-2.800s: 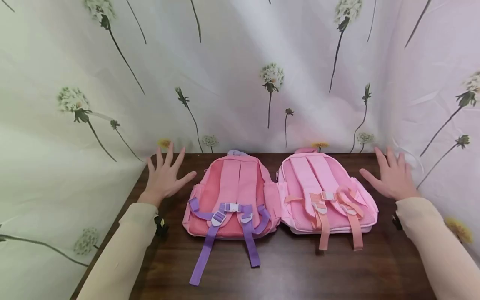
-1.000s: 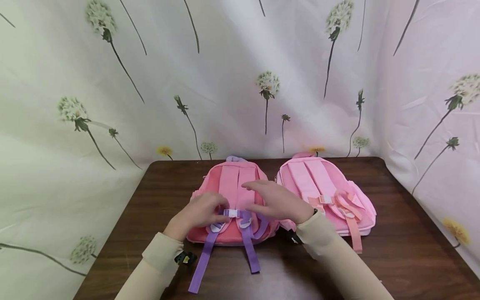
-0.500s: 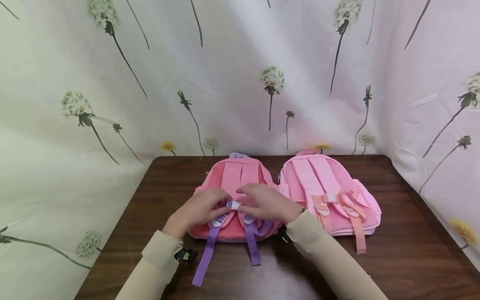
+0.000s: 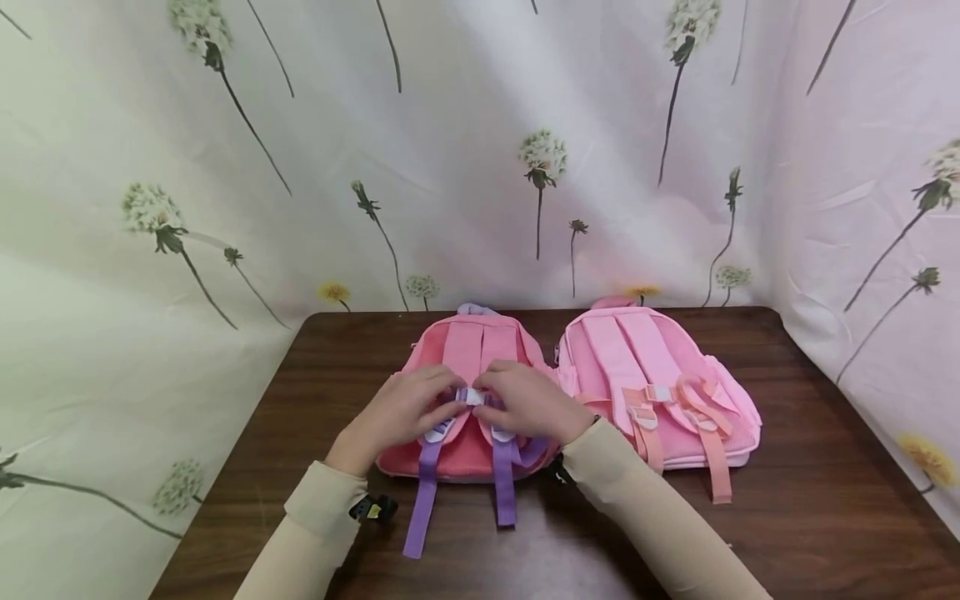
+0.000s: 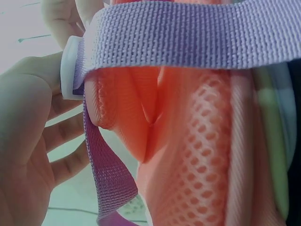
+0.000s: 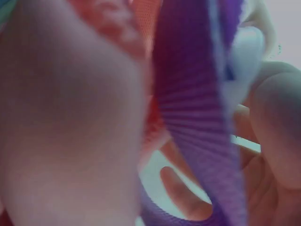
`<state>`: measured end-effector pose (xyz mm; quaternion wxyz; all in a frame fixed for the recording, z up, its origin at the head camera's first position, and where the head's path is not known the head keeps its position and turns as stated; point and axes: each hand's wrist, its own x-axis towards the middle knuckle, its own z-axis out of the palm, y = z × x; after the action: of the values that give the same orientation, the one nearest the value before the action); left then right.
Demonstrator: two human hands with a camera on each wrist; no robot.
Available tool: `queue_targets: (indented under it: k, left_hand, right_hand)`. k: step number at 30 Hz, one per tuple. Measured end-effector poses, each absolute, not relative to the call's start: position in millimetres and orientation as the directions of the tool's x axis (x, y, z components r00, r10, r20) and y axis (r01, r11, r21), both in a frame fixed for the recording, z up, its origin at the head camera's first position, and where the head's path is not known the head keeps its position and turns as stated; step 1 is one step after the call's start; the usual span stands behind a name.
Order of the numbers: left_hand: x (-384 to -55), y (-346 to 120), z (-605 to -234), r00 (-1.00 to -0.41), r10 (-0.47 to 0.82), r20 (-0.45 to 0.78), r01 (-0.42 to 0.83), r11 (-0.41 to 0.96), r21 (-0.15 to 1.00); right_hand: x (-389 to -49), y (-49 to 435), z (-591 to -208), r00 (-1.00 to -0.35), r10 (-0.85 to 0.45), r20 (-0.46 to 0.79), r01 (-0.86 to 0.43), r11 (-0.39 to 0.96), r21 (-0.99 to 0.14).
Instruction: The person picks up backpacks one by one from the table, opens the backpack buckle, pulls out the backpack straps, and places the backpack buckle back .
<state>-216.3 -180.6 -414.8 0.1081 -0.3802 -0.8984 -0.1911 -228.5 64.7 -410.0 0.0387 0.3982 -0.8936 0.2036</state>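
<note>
A coral-pink backpack (image 4: 483, 337) lies on the brown table, its shoulder straps facing up. Between those straps, a white buckle (image 4: 474, 397) on purple webbing is pinched from both sides. My left hand (image 4: 397, 408) holds its left end with thumb and fingers; the right hand (image 4: 536, 403) holds the other end, fingers partly hidden. Purple webbing (image 5: 188, 35) crosses close to the camera in the left wrist view, beside the thumb on a white plastic piece (image 5: 70, 68). In the right wrist view, a twisted purple strap (image 6: 197, 108) hangs before the blurred fingers.
A lighter pink backpack (image 4: 693, 350) with peach straps (image 4: 716, 467) lies right beside the first one. Two purple strap tails (image 4: 422, 508) hang toward the near side of the table (image 4: 300, 417). A flower-print curtain (image 4: 450, 167) encloses the back and sides.
Both hands left the table's far corners and came together at the coral-pink backpack's buckle. Over the last half second they gripped it, and the buckle and purple strap tails shifted slightly away from me.
</note>
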Motion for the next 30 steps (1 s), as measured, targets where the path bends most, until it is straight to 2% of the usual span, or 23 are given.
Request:
queue_targets:
  k: [13,18,25,30]
  left_hand:
    - [-211.3,-180.0,-410.2,-0.651,0.652,0.388,0.751,0.625,0.211]
    - [-213.0,-177.5,-409.2,-0.649,0.652,0.393,0.751,0.630,0.196]
    - [-217.5,-172.6,-410.8,-0.592,0.670,0.448,0.791,0.590,0.163]
    - [-217.6,-170.7,-407.9,-0.574,0.664,0.480,0.794,0.595,0.126]
  right_hand:
    - [-230.1,61.5,-412.9,-0.566,-0.737,0.370,-0.823,0.528,-0.208]
    - [-231.3,62.0,-413.7,-0.559,-0.727,0.399,-0.826,0.531,-0.189]
    - [-233.6,64.3,-416.2,-0.548,-0.715,0.435,-0.828,0.537,-0.162]
    - [-234.9,64.6,-415.7,-0.523,-0.713,0.468,-0.839,0.529,-0.131]
